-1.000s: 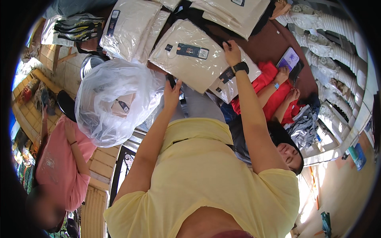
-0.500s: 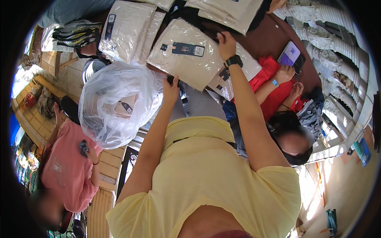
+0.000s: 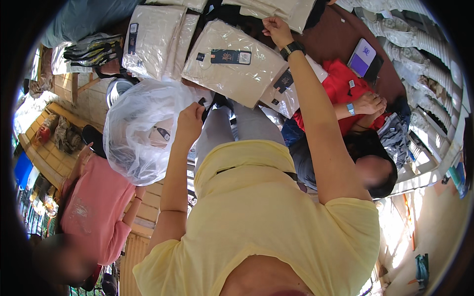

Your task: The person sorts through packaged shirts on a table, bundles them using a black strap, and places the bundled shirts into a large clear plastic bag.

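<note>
A beige folded garment in a clear plastic packet [image 3: 232, 81] lies in front of me, a dark label across its upper part. My right hand [image 3: 279, 32], a black watch on its wrist, is just past that packet's far right corner with its fingers bent together; whether anything is between them is too small to see. My left hand [image 3: 190, 122] is closed around a small black object [image 3: 201, 101], held beside the packet's near left corner. A clear plastic bag [image 3: 131, 111] sits left of that hand, with a labelled packet [image 3: 160, 132] inside.
More beige packets [image 3: 157, 42] are piled left and beyond on the brown table [image 3: 328, 42]. On the right, a person in red [image 3: 340, 84] sits near a white and purple box [image 3: 363, 56]. Another person, in pink [image 3: 96, 202], is at the left. White balusters [image 3: 419, 64] line the right side.
My right hand has moved away from me, off the packet's corner. My left hand has drawn left and nearer, the black object moving with it. The person in red has brought both hands together.
</note>
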A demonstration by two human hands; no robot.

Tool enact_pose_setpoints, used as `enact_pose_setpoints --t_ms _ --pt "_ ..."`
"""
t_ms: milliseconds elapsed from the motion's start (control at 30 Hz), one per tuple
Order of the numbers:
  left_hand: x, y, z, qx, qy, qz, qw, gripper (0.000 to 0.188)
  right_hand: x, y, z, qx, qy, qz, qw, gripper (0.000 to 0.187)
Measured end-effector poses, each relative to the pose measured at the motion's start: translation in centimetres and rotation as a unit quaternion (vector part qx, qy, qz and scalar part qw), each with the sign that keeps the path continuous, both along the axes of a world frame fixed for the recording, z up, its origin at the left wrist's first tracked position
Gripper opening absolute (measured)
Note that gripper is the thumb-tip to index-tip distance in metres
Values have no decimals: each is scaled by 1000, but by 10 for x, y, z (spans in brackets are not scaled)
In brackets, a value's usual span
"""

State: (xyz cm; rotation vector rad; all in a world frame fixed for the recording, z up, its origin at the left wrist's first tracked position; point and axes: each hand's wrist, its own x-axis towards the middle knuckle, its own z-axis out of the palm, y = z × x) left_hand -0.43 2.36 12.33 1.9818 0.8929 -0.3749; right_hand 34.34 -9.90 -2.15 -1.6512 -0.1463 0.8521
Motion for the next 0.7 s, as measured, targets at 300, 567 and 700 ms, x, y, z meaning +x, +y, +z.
enact_pose_setpoints --t_ms 300,567,700 --pt "180 28 -42 -71 -218 -79 970 8 -8 -2 -16 -318 -157 220 909 27" --pt "237 40 -83 -195 -201 -182 942 19 -2 8 -35 -319 -226 304 868 30" --pt "245 34 -65 -249 -204 -100 942 26 4 7 -37 -243 -174 244 923 21"
